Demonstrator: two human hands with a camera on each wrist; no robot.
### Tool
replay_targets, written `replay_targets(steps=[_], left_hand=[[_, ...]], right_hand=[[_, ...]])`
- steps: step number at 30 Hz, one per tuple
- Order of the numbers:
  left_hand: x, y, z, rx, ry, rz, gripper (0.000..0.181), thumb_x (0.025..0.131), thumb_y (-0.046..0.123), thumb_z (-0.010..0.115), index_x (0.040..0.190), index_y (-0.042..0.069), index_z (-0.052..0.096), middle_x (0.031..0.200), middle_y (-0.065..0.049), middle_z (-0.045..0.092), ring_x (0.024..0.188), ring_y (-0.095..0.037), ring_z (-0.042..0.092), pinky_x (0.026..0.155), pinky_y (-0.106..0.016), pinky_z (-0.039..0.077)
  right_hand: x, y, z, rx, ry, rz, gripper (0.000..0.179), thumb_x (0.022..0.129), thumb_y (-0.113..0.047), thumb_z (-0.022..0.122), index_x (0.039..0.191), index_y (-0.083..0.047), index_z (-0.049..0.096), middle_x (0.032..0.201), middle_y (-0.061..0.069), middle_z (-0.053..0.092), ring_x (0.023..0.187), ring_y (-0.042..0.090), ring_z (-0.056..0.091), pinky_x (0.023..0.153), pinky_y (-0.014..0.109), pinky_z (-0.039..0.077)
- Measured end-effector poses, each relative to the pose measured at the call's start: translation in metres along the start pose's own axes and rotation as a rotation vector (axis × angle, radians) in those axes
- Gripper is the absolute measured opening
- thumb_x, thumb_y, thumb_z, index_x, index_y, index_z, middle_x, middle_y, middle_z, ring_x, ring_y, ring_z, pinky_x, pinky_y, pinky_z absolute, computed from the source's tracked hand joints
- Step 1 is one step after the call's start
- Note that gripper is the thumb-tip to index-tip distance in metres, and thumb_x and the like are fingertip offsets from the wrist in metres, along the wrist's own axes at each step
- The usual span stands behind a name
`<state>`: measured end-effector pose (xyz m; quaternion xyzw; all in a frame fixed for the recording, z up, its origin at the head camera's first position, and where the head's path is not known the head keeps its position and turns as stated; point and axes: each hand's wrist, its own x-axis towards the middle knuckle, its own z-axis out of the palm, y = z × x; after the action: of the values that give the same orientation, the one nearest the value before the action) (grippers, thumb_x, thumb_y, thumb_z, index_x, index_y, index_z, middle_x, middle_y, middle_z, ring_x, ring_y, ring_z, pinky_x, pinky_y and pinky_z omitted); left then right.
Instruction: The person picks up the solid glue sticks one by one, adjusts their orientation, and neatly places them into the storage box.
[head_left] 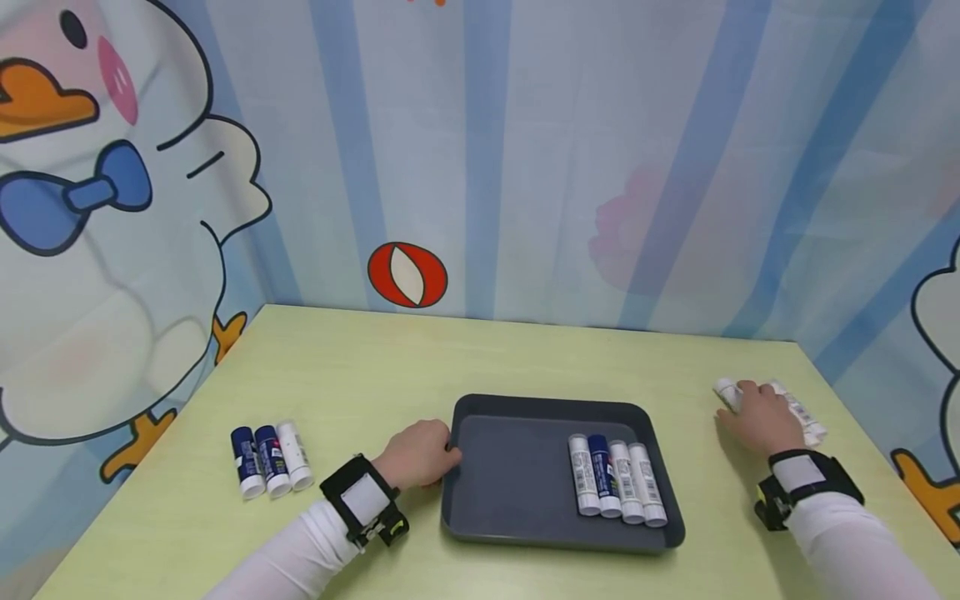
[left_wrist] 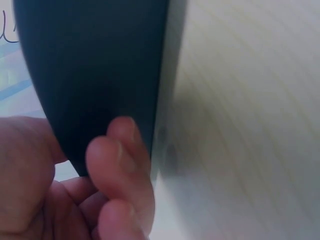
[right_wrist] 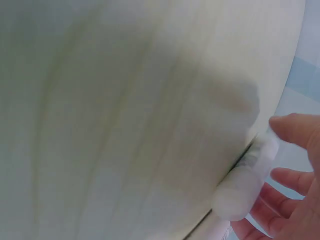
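Observation:
My left hand (head_left: pixel 416 454) grips the left rim of a dark grey tray (head_left: pixel 510 475), thumb on one side and fingers curled against the outer wall in the left wrist view. Inside the tray's right half lie several glue sticks side by side, white ones and a blue one (head_left: pixel 604 475). At the far right of the table, my right hand (head_left: pixel 765 419) reaches over white glue sticks (head_left: pixel 804 415), partly covering them. In the right wrist view, thumb and fingers are spread apart around a white glue stick (right_wrist: pixel 245 185).
Left of the tray, two blue glue sticks (head_left: pixel 272 461) and a white one (head_left: pixel 294 455) lie in a row on the pale yellow table (head_left: pixel 375 358). A striped cartoon curtain (head_left: pixel 540 167) hangs behind the table's back edge.

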<state>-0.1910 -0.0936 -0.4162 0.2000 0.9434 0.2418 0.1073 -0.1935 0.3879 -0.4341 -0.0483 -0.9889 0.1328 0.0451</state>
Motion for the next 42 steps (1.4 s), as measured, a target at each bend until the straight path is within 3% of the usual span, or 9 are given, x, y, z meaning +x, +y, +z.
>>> replay_targets(steps=[8, 17, 23, 31, 42], left_hand=[[0.0, 0.001, -0.001, 0.003, 0.002, 0.006, 0.037, 0.09, 0.013, 0.057, 0.054, 0.011, 0.052, 0.04, 0.005, 0.046, 0.036, -0.012, 0.044, 0.04, -0.025, 0.03], [0.001, 0.001, 0.0, 0.005, -0.005, -0.001, 0.038, 0.091, 0.013, 0.057, 0.054, 0.011, 0.051, 0.04, 0.005, 0.047, 0.037, -0.012, 0.045, 0.04, -0.025, 0.03], [0.001, -0.001, 0.0, -0.001, -0.006, 0.01, 0.039, 0.091, 0.013, 0.057, 0.052, 0.012, 0.049, 0.04, 0.005, 0.046, 0.036, -0.012, 0.044, 0.04, -0.025, 0.03], [0.001, -0.003, 0.001, -0.015, -0.016, 0.016, 0.041, 0.091, 0.014, 0.056, 0.051, 0.012, 0.048, 0.04, 0.005, 0.046, 0.035, -0.012, 0.044, 0.04, -0.025, 0.03], [0.002, -0.001, -0.004, 0.043, -0.005, 0.017, 0.044, 0.091, 0.022, 0.061, 0.05, 0.014, 0.047, 0.039, 0.007, 0.041, 0.037, -0.011, 0.043, 0.04, -0.025, 0.028]], right_hand=[[-0.001, -0.005, 0.001, -0.011, -0.033, -0.05, 0.04, 0.089, -0.009, 0.058, 0.114, 0.021, 0.048, 0.09, 0.031, 0.053, 0.076, 0.041, 0.055, 0.065, 0.051, 0.045], [-0.002, -0.008, 0.0, 0.006, -0.043, -0.053, 0.039, 0.089, -0.009, 0.059, 0.112, 0.021, 0.049, 0.087, 0.028, 0.057, 0.07, 0.033, 0.055, 0.062, 0.047, 0.045], [-0.003, -0.018, -0.009, 0.081, 0.009, -0.092, 0.04, 0.091, -0.012, 0.062, 0.115, 0.018, 0.051, 0.091, 0.029, 0.059, 0.07, 0.03, 0.057, 0.058, 0.042, 0.044], [-0.01, -0.06, -0.028, 0.134, 0.019, -0.202, 0.041, 0.092, -0.015, 0.062, 0.121, 0.011, 0.053, 0.097, 0.023, 0.058, 0.071, 0.024, 0.056, 0.055, 0.035, 0.042], [-0.029, -0.124, -0.032, 0.057, 0.061, -0.457, 0.031, 0.085, -0.012, 0.073, 0.112, -0.001, 0.062, 0.093, 0.006, 0.058, 0.07, 0.014, 0.051, 0.057, 0.032, 0.042]])
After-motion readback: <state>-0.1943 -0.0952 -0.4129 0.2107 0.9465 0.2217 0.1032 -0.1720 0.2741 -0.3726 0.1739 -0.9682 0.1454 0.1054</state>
